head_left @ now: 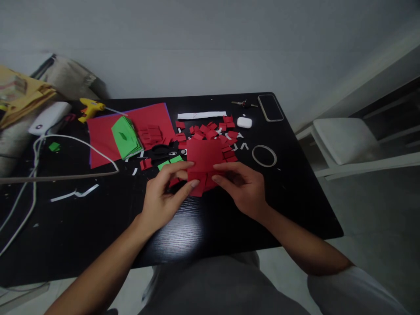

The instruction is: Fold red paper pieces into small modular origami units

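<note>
Left hand (160, 192) and right hand (246, 186) pinch red paper (204, 152) above black table (295, 203).

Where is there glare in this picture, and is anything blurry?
Head view: a pale glare on the black table near its front edge; head view: dim overall, the held red paper fairly clear, the yellow packaging at far left softer.

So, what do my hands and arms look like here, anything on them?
Your left hand and right hand are bare, with no gloves, rings or watch visible. Both forearms show uncovered. A loose grey sleeve ends around the right elbow.
</note>
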`<state>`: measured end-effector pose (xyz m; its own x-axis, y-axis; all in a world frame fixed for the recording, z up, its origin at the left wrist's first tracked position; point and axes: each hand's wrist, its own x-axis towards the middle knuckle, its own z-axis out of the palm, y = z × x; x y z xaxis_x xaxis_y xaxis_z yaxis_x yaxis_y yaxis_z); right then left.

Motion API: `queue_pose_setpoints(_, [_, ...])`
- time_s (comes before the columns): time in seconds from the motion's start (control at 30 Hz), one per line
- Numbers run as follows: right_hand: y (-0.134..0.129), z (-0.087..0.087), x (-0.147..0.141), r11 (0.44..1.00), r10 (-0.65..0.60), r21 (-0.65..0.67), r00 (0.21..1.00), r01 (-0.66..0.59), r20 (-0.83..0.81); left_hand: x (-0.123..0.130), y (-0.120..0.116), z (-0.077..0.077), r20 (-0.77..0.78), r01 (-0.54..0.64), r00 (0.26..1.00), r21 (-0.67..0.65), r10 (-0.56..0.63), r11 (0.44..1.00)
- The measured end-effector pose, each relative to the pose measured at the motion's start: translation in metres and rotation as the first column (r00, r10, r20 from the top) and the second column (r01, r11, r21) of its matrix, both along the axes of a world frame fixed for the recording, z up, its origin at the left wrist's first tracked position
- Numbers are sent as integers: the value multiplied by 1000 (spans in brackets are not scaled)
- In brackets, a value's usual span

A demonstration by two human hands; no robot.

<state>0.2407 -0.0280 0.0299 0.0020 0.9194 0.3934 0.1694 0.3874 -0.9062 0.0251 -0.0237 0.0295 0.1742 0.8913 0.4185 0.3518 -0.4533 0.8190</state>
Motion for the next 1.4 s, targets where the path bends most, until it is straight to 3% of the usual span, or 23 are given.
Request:
queue_pose_setpoints(0.1, [0, 2, 4, 985, 1, 170, 997, -15, 77, 0, 0, -3, 2, -19, 1000, 162, 19, 987])
queue_pose_setpoints(0.2, [-1, 5, 10, 906, 17, 416, 988, -81, 155, 0, -1, -5, 26, -34, 999, 361, 26, 932])
queue_pose_setpoints(0.27, [1, 2, 13, 868, 21, 483, 979, -119, 204, 0, 0, -9, 8, -50, 999, 371, 50, 927])
queue_pose_setpoints(0.37, [5, -12, 16, 931, 62, 327, 954, -161, 293, 0, 2, -16, -84, -64, 993, 183, 81, 981])
queue_pose_setpoints(0.43, [7, -25, 16, 970, 123, 159, 934, -184, 336, -1, 4, -19, -172, 34, 984, -26, -38, 999])
queue_pose_setpoints(0.5, [8, -36, 16, 972, 193, 56, 913, -227, 358, -1, 7, -20, -229, 130, 956, -220, -181, 967])
queue_pose_setpoints(0.57, [8, -44, 16, 965, 238, 13, 901, -260, 363, -1, 9, -19, -247, 163, 937, -319, -248, 934])
queue_pose_setpoints(0.9, [6, -53, 19, 946, 322, -149, 872, -287, 370, -6, 12, -31, -312, 226, 896, -293, -317, 929])
queue_pose_setpoints(1.1, [6, -52, 19, 936, 349, -193, 847, -294, 400, -4, 12, -29, -346, 180, 891, -326, -295, 928])
queue_pose_setpoints(1.4, [6, -57, 15, 949, 314, -114, 839, -295, 444, -2, 11, -29, -353, 158, 895, -323, -274, 933])
